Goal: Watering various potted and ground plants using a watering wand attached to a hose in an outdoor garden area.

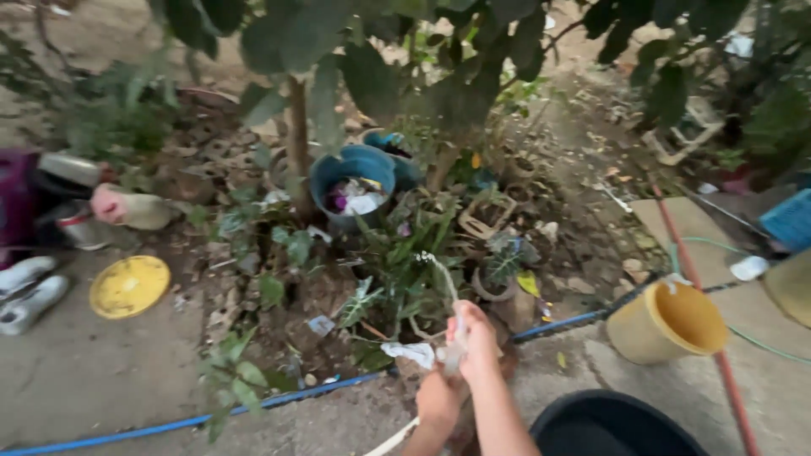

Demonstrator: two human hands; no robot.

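2 hands (460, 363), 1 yellow bucket (667, 323), 1 yellow lid (129, 286), 2 white shoes (29, 291).

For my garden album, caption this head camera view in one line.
Two hands, right hand above left hand, hold a hose end spraying water over leafy green garden plants.

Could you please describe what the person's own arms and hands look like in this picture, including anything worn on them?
Both forearms rise from the bottom edge and are bare, with no sleeve in view. The right hand and the left hand wear no gloves. No watch, bracelet or ring can be made out, though the picture is somewhat blurred, so small items could be missed.
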